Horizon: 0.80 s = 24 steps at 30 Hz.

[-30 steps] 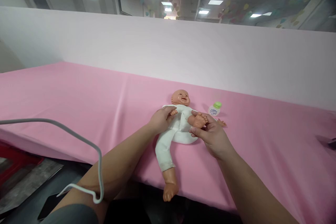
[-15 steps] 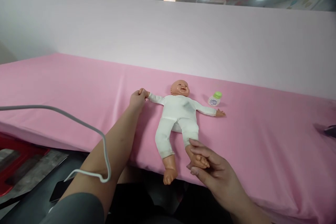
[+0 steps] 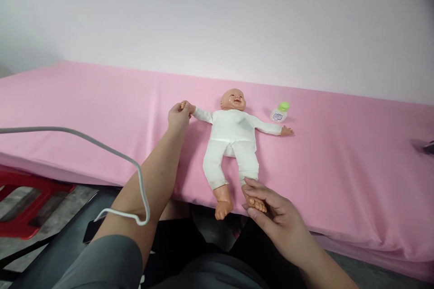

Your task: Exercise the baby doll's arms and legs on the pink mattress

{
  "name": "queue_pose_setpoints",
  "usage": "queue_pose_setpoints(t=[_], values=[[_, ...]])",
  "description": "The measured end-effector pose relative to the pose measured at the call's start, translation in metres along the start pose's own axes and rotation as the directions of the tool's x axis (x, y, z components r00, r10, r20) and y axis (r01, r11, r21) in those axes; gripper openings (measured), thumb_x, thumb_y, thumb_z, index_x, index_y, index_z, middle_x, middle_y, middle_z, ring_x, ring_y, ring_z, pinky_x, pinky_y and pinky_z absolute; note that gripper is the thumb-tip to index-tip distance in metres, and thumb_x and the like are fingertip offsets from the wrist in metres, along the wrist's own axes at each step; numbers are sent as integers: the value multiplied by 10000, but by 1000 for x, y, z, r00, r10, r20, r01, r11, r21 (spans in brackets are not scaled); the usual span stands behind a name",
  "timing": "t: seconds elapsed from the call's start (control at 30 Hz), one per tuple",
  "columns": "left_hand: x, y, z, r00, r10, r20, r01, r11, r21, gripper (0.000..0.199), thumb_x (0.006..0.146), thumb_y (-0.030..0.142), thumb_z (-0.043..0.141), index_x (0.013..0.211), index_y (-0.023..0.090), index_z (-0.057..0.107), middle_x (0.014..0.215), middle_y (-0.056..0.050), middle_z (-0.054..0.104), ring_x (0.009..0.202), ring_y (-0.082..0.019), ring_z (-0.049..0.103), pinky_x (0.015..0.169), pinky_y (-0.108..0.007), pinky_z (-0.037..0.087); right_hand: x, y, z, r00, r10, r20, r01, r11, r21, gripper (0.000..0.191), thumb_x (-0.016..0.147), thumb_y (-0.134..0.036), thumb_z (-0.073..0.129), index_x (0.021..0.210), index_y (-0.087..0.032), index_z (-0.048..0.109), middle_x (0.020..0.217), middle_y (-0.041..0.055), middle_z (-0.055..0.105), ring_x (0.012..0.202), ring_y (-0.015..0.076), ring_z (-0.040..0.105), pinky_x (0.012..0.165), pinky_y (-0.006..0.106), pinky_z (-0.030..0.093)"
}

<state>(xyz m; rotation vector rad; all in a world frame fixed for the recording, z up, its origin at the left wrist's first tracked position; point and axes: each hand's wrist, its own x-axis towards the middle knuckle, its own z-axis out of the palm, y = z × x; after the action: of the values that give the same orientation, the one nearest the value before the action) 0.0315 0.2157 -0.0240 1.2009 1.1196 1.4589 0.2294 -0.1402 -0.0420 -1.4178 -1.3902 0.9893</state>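
A baby doll point(image 3: 232, 126) in a white top and trousers lies on its back, head toward the wall and bare feet at the near edge of the pink cover point(image 3: 322, 158). My left hand point(image 3: 179, 116) is closed on the doll's hand at the end of its outstretched arm on the left. Lower down, my right hand point(image 3: 276, 210) holds the doll's foot on the right, thumb below and fingers over the ankle. The doll's other arm lies stretched to the right, near a small clear bottle point(image 3: 279, 113) with a green cap.
A white wall point(image 3: 217, 22) stands behind the cover. One grey cable point(image 3: 101, 143) hangs across my left forearm. At the lower left are a red stool point(image 3: 30, 189) and a dark seat. Something dark point(image 3: 429, 147) sits at the right edge.
The view has tilted downward, so the doll and bottle appear higher. Both hands keep their hold on the doll's hand and foot.
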Motion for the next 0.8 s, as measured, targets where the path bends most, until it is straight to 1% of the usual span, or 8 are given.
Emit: queue_pose_setpoints(t=[0.1,0.17,0.23,0.33,0.43,0.53,0.67,0.8], values=[[-20,9,13,983,152,105,-143,986,-86,203,832,334,758,984,200,751,984,-44,729,910,-181,680,861,-326,577,6,-10,-3,994,-107,-14,107,994,-19,308,985,-321,676,1290,-360,684,1432,63,649,1500,285,440,1143,514,509],[-33,10,24,954,219,207,-201,974,-103,258,805,316,777,1035,200,767,1009,-37,741,942,-186,685,895,-331,569,15,-17,-8,977,-206,-51,203,977,-64,307,978,-288,685,1277,-359,688,1380,60,682,1484,287,463,1141,518,514],[-44,8,33,920,256,296,-257,966,-38,298,796,310,782,1075,206,783,1003,-27,751,940,-186,687,920,-334,559,28,-24,-13,953,-286,-99,276,956,-103,305,966,-268,700,1260,-348,696,1371,62,687,1463,294,491,1163,537,491],[-57,7,40,873,277,400,-350,929,119,309,820,307,758,1117,235,804,994,-7,767,942,-187,694,948,-328,544,55,-31,-22,923,-343,-175,329,938,-106,253,957,-294,715,1210,-320,719,1317,72,716,1439,307,520,1166,555,486],[-64,11,38,855,255,452,-387,893,228,319,832,299,750,1143,263,810,1029,2,788,979,-204,709,930,-316,544,83,-33,-27,905,-342,-254,338,939,-59,193,962,-363,709,1143,-301,737,1140,74,775,1443,312,515,1103,546,549],[-68,15,37,835,226,502,-407,868,284,322,834,284,749,1149,270,812,1079,-7,797,996,-217,717,880,-304,554,104,-34,-29,903,-293,-314,310,951,4,190,961,-437,694,1060,-286,753,1089,86,776,1451,331,503,860,454,682],[-69,16,38,774,250,581,-488,820,298,280,851,290,738,1118,265,818,1058,-13,804,938,-201,719,863,-297,549,119,-36,-31,903,-274,-331,281,959,-26,220,944,-482,695,960,-275,768,991,87,770,1427,330,529,754,386,699],[-69,16,38,761,265,592,-508,812,289,261,863,283,719,1103,270,819,1037,-1,802,915,-193,715,843,-292,544,122,-38,-33,911,-246,-330,256,967,-14,233,932,-493,699,903,-272,767,971,87,762,1441,338,511,657,348,694]])
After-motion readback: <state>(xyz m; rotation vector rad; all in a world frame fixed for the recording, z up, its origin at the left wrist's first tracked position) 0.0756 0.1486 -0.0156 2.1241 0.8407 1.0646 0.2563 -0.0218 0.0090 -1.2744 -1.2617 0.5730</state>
